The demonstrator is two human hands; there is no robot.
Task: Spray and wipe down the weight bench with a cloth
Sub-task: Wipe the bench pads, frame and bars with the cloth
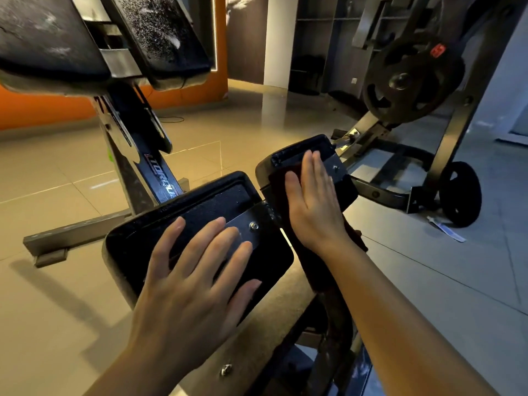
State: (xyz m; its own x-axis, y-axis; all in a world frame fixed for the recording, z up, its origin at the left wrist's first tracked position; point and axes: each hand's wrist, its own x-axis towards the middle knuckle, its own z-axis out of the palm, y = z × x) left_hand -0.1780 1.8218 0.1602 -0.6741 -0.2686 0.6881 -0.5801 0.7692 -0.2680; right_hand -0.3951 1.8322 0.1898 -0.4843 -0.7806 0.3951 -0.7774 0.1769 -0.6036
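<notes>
Two black pad undersides of the weight bench fill the middle of the head view. My left hand lies flat with spread fingers on the near pad, fingertips reaching its metal bracket. My right hand presses flat on a dark red cloth against the far pad. The cloth hangs down below my right wrist. Two upper black pads at top left carry white spray droplets.
The bench's steel post and foot bar stand on tan floor tiles at left. A machine with a black weight plate and a wheel stands at right. A white paper scrap lies on the floor.
</notes>
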